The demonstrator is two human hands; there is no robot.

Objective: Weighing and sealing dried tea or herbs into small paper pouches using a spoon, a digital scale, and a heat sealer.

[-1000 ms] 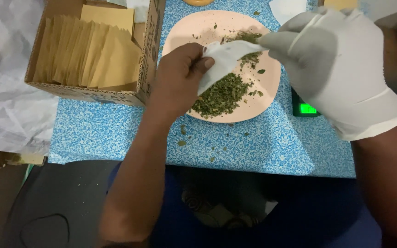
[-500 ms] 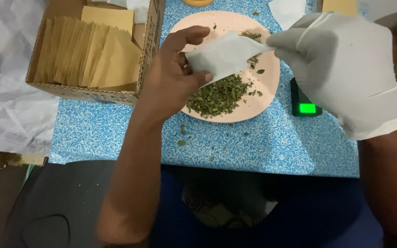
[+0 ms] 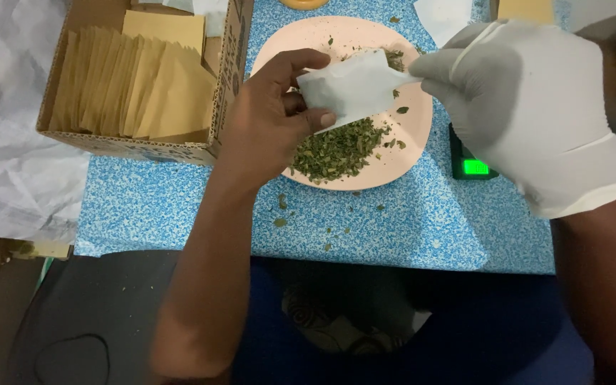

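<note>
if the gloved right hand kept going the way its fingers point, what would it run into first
Probably the white paper pouch that the right hand already pinches at its corner, then the bare left hand gripping the other end. Both are held above the pink plate; depth is unclear.

Small packing workbench; envelope box (image 3: 144, 85); digital scale (image 3: 473, 160); herb plate (image 3: 401, 153)

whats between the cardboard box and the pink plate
In the head view, the bare left hand and its forearm cross between the cardboard box and the pink plate, over blue speckled tabletop.
</note>
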